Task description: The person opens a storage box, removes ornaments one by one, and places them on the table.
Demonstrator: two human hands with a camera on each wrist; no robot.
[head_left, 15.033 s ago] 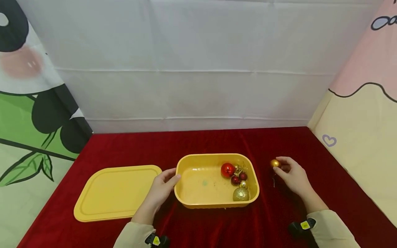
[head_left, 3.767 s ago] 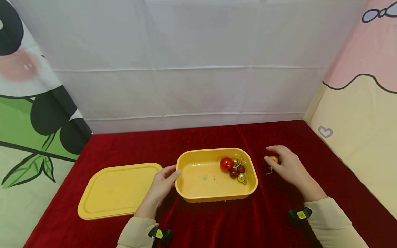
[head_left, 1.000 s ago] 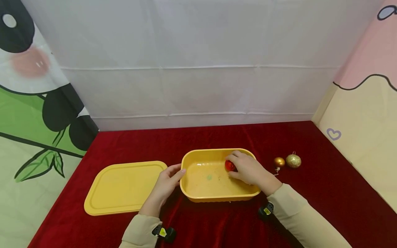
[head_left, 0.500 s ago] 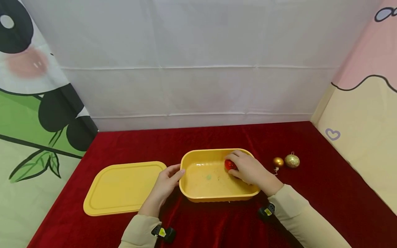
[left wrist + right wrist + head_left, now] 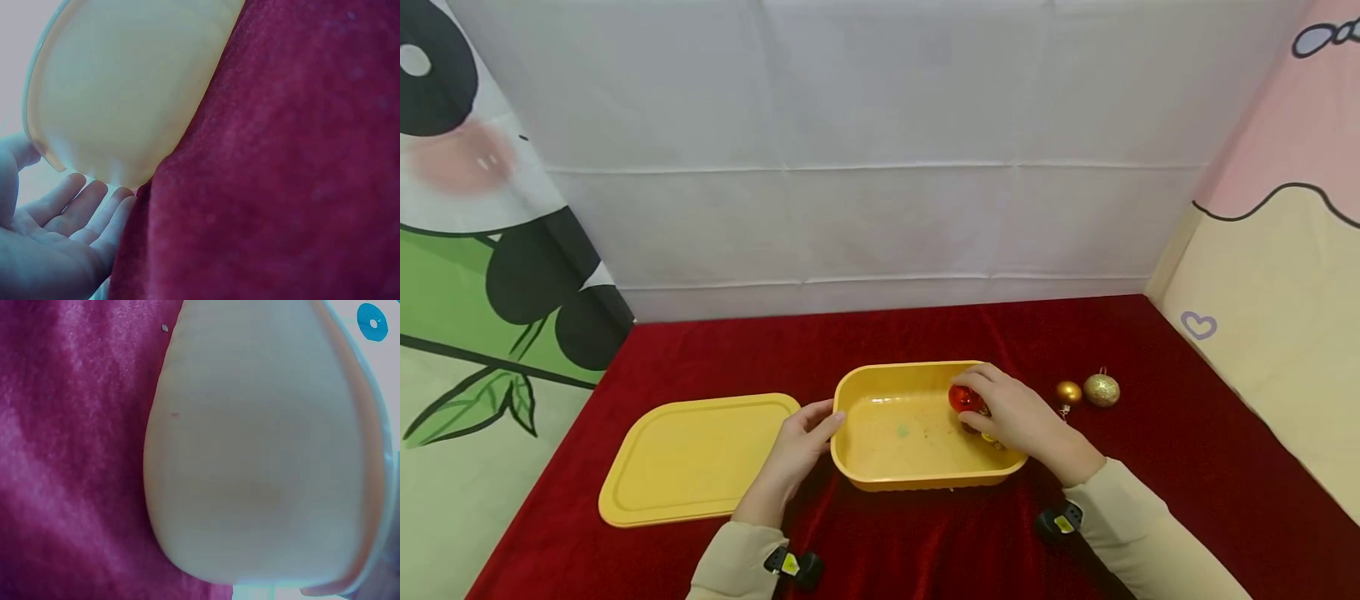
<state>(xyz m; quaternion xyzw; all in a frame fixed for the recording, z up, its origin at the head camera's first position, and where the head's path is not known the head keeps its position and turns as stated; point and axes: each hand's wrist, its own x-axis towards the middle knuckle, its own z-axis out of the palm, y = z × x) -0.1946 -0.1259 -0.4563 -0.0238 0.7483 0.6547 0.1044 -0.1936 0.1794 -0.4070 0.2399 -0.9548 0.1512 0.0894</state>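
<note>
My left hand (image 5: 797,443) holds the left end of a yellow plastic box (image 5: 880,454), thumb at the rim. In the left wrist view its fingertips touch the outer wall of the box (image 5: 125,94). My right hand (image 5: 1022,421) reaches over the box's right end and grips a shiny red Christmas ball (image 5: 962,398) between thumb and fingers. Partly covered by that hand, a dark red bauble (image 5: 970,427) and a small gold bauble (image 5: 988,437) lie inside. The right wrist view is filled by the box's outer wall (image 5: 256,444), with the hand mostly out of sight.
Right of the box, a smooth gold bauble (image 5: 1068,392) with a hanging string lies beside a glittery gold bauble (image 5: 1102,390) on the red velvet cloth (image 5: 917,542). A flat yellow lid (image 5: 696,458) is to the left. A white backdrop (image 5: 880,225) stands behind.
Both gold baubles came out of the box onto the cloth earlier. Within the last half second, my right hand has shifted slightly right with the red Christmas ball, uncovering smaller baubles. My left hand stays put.
</note>
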